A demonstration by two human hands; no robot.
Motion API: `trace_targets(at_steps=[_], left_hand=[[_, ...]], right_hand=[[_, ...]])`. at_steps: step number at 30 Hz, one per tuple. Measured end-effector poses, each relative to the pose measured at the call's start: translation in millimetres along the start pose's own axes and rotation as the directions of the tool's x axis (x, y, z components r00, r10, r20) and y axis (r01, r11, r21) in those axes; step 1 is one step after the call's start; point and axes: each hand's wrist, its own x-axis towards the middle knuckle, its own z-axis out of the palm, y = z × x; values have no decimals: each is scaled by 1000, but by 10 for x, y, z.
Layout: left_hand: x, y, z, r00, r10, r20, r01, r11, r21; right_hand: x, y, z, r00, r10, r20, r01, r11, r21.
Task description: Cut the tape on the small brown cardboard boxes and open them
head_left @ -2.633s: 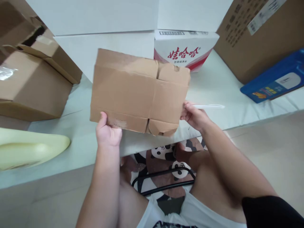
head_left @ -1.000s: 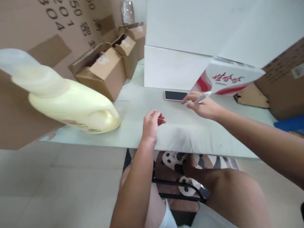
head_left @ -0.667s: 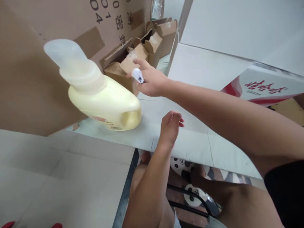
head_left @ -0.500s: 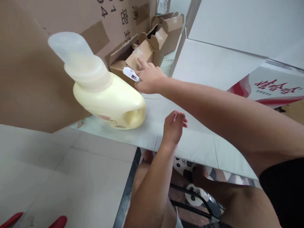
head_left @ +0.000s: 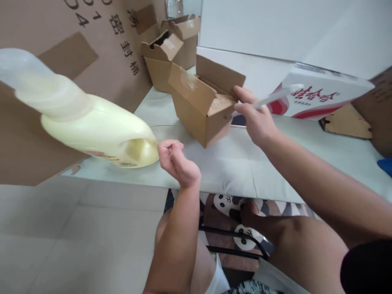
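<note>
My right hand (head_left: 255, 118) grips the right end of an open-topped small cardboard box (head_left: 191, 116). A white thermometer-like stick (head_left: 280, 94), blurred, is held in the same hand and points up to the right. The box is tilted above the pale tabletop (head_left: 211, 171), its flaps raised. My left hand (head_left: 179, 161) is closed, its fingers curled with nothing visible in them, beside the base of a large pale yellow bottle (head_left: 113, 128).
Behind the held box stand more small cardboard boxes (head_left: 159, 69) and a clear glass jar (head_left: 175, 7). A big carton (head_left: 64, 53) fills the left. A white and red box (head_left: 318, 96) stands at the back right, near cardboard (head_left: 347, 122).
My right hand has taken hold of the front small box and moved it right, away from the others. My left hand is now closer to the bottle. The view has shifted right.
</note>
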Motion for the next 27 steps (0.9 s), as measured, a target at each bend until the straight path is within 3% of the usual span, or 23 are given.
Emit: trace_targets(at_steps=[3,6,9,13,17,18,20,24,27], left_hand=[[-34,-91,38,998,-24,62,18,996,91],[-137,-180,69,973,-48,224,16,989,145],[-286,-202,136,893,-66,446,0,989,146],[-486,-102,379,820,-124,559,119,992,45],[-697,-16,700,693,-203,691,276,961,6],[-751,-23,761,681,-191,707,281,960,-11],[-849,-67,841,685,-156,711,224,975,-2],[-934,-160,880,751,-108,651,76,994,77],[-908,-146,930,746,-132,652,53,989,139]], right_hand=[[-624,-230,-535,987,13,-159,12,988,154],[-1206,-478,-980,966,77,-247,-5,960,279],[-1634,-562,-1346,941,185,-285,-102,954,283],[-1932,-508,-1715,946,236,-222,-187,957,221],[-2030,-346,-1921,983,180,-49,-166,964,210],[-2044,-278,-1944,987,156,-22,-148,966,213],[-2072,-113,-1960,992,129,2,-126,969,211],[-2111,207,-1927,986,164,30,-166,947,276],[-2094,334,-1900,987,156,31,-158,933,324]])
